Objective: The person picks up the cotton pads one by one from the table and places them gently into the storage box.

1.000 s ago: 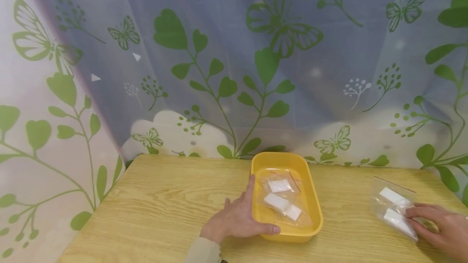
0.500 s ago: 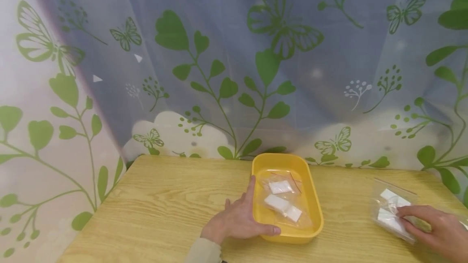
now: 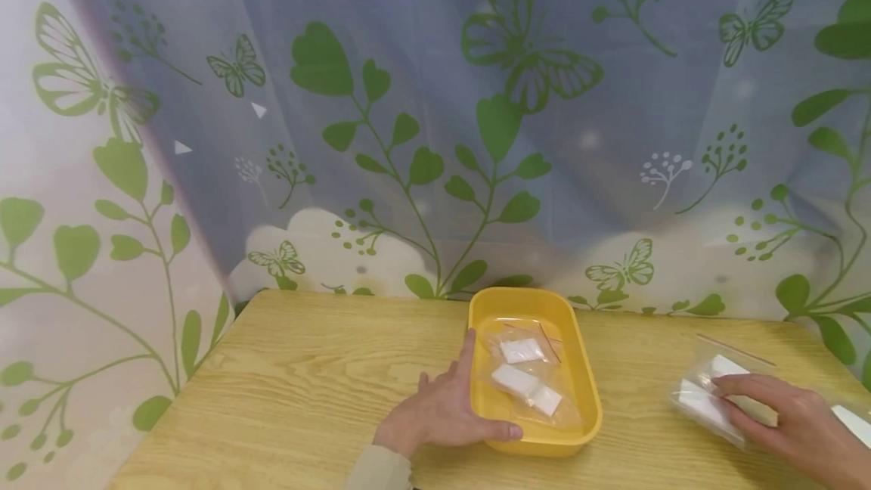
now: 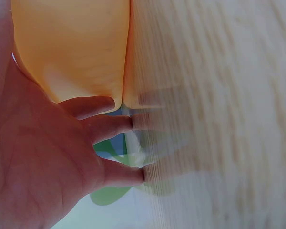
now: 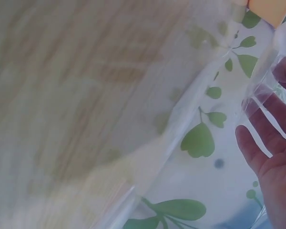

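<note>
In the head view, my left hand (image 3: pixel 438 407) rests against the near left corner of a yellow plastic tray (image 3: pixel 587 392). Its thumb lies along the near rim; in the left wrist view its fairly straight fingers reach past the tray wall (image 4: pixel 71 47) to the tabletop. Clear zip bags with white blocks (image 3: pixel 515 379) lie inside the tray. To the right, my right hand (image 3: pixel 792 414) pinches a clear bag with a white block (image 3: pixel 704 405). Just behind it is another bag with a reddish seal (image 3: pixel 738 350), partly covered. The right wrist view shows clear film at the fingers.
Another white block (image 3: pixel 852 423) shows at the right edge, partly hidden by the right hand. The wood-grain table (image 3: pixel 327 369) ends at a hanging curtain (image 3: pixel 422 134) printed with leaves and butterflies, close behind the tray.
My right hand has moved left with the bag it pinches, away from the bag behind. A white block has come into sight at the far right. The left hand and tray stay put.
</note>
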`<state>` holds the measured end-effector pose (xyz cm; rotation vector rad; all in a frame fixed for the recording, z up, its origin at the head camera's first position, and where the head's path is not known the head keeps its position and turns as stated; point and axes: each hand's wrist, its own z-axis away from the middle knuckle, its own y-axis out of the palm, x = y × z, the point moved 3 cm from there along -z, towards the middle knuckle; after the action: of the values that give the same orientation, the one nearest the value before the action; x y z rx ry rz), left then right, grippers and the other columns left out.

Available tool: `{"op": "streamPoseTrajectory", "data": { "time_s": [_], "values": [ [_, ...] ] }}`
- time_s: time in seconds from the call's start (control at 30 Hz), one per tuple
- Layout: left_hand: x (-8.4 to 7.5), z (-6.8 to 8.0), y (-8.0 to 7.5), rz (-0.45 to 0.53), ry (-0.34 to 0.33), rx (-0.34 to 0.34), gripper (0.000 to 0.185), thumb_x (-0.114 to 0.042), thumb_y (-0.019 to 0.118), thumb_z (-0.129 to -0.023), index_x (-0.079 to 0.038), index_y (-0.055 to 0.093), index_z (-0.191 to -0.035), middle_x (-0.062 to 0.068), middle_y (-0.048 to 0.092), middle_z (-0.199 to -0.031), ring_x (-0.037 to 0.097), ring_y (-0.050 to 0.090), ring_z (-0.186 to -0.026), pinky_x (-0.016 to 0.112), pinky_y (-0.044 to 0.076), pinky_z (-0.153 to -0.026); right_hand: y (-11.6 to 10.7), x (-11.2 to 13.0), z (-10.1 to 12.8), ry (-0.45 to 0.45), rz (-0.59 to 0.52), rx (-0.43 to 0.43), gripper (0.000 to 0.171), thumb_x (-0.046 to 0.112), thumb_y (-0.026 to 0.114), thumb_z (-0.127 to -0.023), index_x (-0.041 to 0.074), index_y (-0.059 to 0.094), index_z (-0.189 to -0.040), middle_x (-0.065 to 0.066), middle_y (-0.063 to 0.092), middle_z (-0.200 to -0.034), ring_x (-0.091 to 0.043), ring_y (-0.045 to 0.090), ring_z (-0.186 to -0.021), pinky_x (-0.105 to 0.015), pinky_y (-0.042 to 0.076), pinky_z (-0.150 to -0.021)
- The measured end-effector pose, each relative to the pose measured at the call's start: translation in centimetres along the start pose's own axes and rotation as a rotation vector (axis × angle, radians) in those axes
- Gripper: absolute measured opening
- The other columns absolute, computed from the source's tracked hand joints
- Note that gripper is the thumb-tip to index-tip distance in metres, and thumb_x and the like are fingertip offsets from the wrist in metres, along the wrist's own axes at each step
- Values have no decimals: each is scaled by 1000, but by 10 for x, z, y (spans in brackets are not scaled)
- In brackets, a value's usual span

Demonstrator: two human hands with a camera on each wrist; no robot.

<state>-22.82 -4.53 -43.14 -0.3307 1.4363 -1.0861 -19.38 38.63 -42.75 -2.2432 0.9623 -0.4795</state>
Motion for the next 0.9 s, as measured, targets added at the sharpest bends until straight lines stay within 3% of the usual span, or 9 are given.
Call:
{"op": "streamPoseTrajectory", "data": {
  "time_s": [0.13, 0.27, 0.5, 0.7, 0.9],
  "values": [
    [0, -1, 0, 1, -2, 0, 140, -77, 75, -72, -30, -20, -163, 24, 37, -162, 41, 35, -152, 68, 11, -126, 3, 5, -6, -11, -34, -7, 49, 61, 53, -97, 19, 78, -98, 15, 75, -96, 30, 48, -111, 0, 48, -69],
    [0, -1, 0, 2, -5, 2, 140, -78, 75, -72, -29, -20, -163, 24, 36, -163, 42, 35, -152, 68, 11, -126, 4, 10, -12, -8, -49, -4, 39, 55, 62, -96, 19, 79, -100, 12, 76, -97, 29, 49, -111, 0, 48, -71],
    [0, 1, 0, 2, -11, 2, 139, -77, 76, -72, -29, -19, -163, 24, 36, -163, 41, 35, -152, 68, 11, -126, 7, 21, -25, -19, -27, 2, 42, 57, 54, -101, 23, 79, -99, 7, 78, -95, 25, 55, -105, 0, 49, -82],
    [-1, 1, 1, 6, -9, 1, 139, -76, 76, -73, -29, -19, -163, 23, 36, -163, 42, 35, -152, 68, 10, -126, 11, 28, -35, -36, -77, -9, 35, 51, 61, -100, 21, 79, -99, 6, 79, -97, 22, 58, -106, 0, 48, -87],
    [-1, 1, 1, 3, -10, -3, 140, -76, 76, -72, -29, -19, -163, 24, 36, -163, 42, 35, -152, 68, 9, -126, 17, 32, -43, -54, -109, -62, 40, 53, 58, -101, 20, 81, -98, 3, 80, -98, 20, 59, -111, 0, 46, -92]
  ]
}}
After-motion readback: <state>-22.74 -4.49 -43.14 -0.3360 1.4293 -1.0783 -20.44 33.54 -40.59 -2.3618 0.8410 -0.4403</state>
